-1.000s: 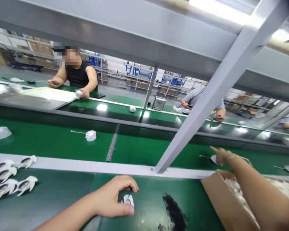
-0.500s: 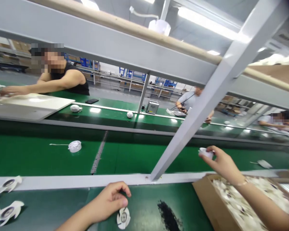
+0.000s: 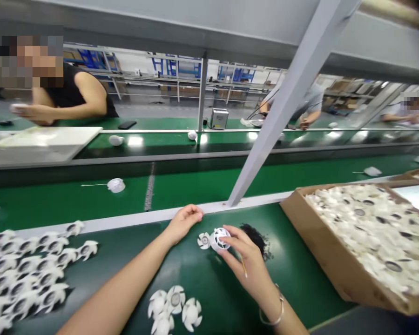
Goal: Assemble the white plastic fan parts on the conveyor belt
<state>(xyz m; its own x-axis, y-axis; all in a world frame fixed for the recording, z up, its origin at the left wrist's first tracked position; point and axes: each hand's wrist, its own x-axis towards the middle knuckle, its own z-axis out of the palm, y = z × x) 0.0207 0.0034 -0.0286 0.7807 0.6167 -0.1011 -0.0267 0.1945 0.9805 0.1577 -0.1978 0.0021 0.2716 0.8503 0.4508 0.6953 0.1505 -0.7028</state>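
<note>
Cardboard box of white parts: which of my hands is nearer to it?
Right. Your right hand, holding a white housing, is left of the box; your left hand is farther left.

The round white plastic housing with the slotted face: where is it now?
In the head view, the white housing is below centre, slightly right, held by the right hand between a small white bladed wheel and a ragged black patch.

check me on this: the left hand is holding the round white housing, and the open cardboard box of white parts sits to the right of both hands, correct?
Not quite: the right hand holds the round white housing, not the left hand, as the head view shows. The open cardboard box of white parts does sit to the right of both.
</note>
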